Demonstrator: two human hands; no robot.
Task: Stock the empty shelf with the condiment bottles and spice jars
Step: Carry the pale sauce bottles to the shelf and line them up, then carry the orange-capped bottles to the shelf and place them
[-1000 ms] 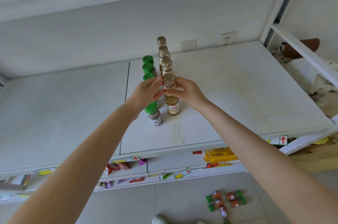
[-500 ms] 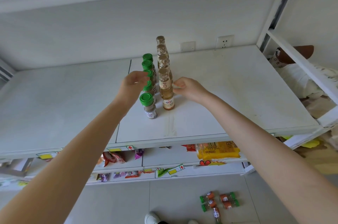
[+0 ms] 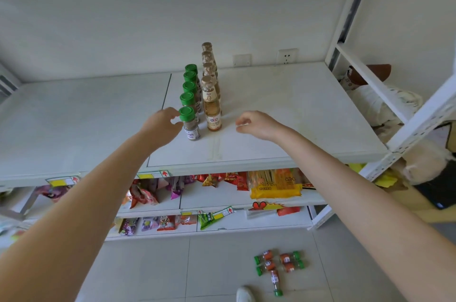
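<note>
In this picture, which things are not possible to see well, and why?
Head view:
Bodies of the rear bottles: hidden behind the front bottle.
Label of the front jar: print too small.
Whether the left hand touches the front jar's cap: its own back hides the contact.
The shoe: cut by the bottom edge.

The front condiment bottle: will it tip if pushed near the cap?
Probably yes: the front condiment bottle is tall on a narrow base. It likely feels heavy: amber liquid fills its body. Falling, it could knock the green-capped jars beside it.
</note>
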